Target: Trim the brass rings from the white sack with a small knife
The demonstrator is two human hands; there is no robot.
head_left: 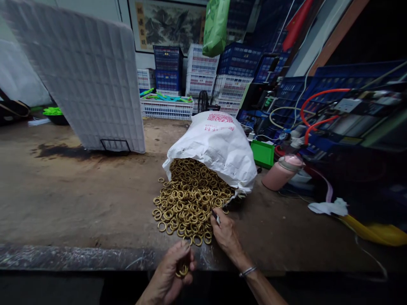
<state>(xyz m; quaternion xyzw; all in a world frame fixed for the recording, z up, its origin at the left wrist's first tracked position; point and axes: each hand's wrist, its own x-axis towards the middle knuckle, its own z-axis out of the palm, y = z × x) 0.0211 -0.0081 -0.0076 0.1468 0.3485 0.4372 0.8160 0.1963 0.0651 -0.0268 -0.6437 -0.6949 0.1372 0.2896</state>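
Note:
A heap of brass-coloured rings [187, 203] spills from the mouth of a white woven sack [216, 140] lying on its side. My left hand [173, 271] is closed around a few of the rings in front of the table edge, palm partly turned up. At the heap's right side is my right hand [227, 233], its fingers curled round a small dark object [215, 217] with a pale part. Most of that object is hidden, so its kind cannot be made out. A metal bracelet circles the right wrist.
The brown table [95, 203] has a scuffed front edge. A grey-white quilted panel [95, 84] stands at back left. To the right are a pink bottle [282, 171], a green tray [262, 153] and red hoses [321, 127]. Stacked crates [200, 84] line the back.

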